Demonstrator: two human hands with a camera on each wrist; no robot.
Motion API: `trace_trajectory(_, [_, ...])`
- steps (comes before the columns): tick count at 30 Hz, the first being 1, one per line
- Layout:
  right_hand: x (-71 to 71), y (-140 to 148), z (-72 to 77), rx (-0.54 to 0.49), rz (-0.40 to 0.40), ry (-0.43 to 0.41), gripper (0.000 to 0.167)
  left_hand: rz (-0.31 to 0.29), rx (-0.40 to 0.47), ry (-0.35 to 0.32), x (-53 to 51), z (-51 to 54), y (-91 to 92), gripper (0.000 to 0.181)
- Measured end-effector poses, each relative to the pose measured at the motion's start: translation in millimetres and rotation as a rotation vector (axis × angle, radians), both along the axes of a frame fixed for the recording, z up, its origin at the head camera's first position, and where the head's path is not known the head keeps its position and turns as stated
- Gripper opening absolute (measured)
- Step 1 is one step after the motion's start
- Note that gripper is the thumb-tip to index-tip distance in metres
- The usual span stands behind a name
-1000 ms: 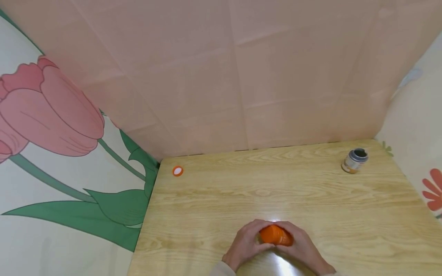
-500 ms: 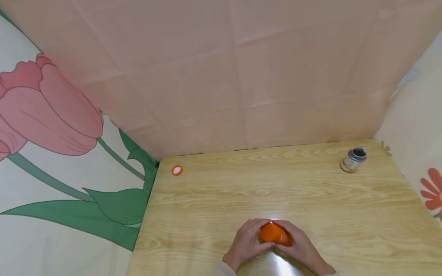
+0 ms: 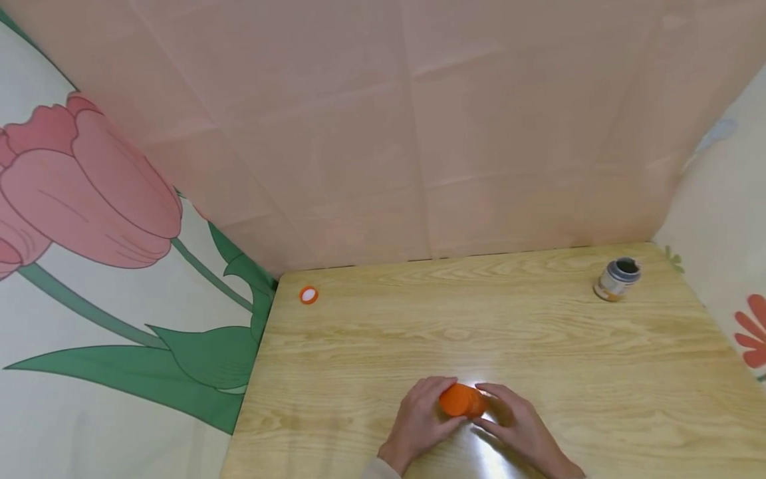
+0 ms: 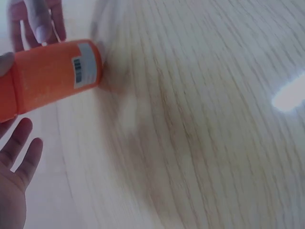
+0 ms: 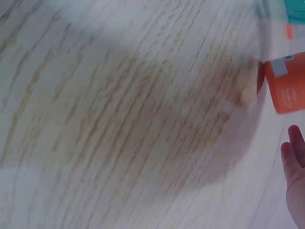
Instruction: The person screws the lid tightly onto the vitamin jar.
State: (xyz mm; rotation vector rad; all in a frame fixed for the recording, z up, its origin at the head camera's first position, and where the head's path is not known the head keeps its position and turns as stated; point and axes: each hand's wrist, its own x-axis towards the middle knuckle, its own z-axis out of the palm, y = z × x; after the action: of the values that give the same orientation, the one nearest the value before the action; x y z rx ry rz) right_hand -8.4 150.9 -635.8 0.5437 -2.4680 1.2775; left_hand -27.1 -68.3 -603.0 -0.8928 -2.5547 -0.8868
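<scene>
Creased cloth (image 3: 335, 133) backs a glossy wood-grain table (image 3: 383, 332); the left hand (image 3: 414, 418) grips a cylindrical orange bottle (image 3: 463, 400) at bottom centre, the right hand (image 3: 522, 427) spread beside it; a dark-mouthed jar (image 3: 616, 282) stands at right; an orange-rimmed disc (image 3: 308, 295) lies left of centre; only wrist views show the bottle's label (image 4: 89, 66).

Two hands (image 3: 415, 418) (image 3: 523, 424), one bottle (image 3: 457, 400), one jar (image 3: 614, 283) (plus one disc (image 3: 308, 295)).

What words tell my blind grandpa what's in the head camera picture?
A left hand holds an orange bottle at a wooden table, a right hand beside it. Farther back: an orange-rimmed white disc and a small jar.
</scene>
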Motion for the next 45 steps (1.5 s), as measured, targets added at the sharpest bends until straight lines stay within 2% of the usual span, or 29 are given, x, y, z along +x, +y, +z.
trace_trajectory(3, [0.1,1,-1.0,-0.01,0.009,0.011,0.066,0.017,0.016,0.009,1.0,-1.3,-3.3,0.062])
trace_trajectory(11, [1.7,2,-4.6,-0.017,-0.008,-0.016,0.062,0.066,0.026,-0.027,4.7,-2.2,-14.5,0.064])
trace_trajectory(17, [3.5,5,-6.8,-0.035,-0.018,-0.027,0.059,0.131,0.05,-0.008,6.7,-5.2,-24.6,0.064])
trace_trajectory(26, [6.7,10,-11.0,-0.034,-0.038,-0.052,0.056,0.245,0.088,-0.037,10.5,-6.9,-36.9,0.063])
trace_trajectory(31, [7.5,11,-9.4,-0.043,-0.043,-0.051,0.053,0.317,0.088,-0.073,13.1,-7.3,-45.2,0.062])
trace_trajectory(40, [8.2,13,-6.9,-0.052,-0.061,-0.073,0.051,0.456,0.119,-0.197,14.4,-6.9,-65.1,0.061])
trace_trajectory(45, [9.1,15,-6.0,-0.058,-0.072,-0.096,0.05,0.534,0.144,-0.205,16.0,-7.6,-78.7,0.062])
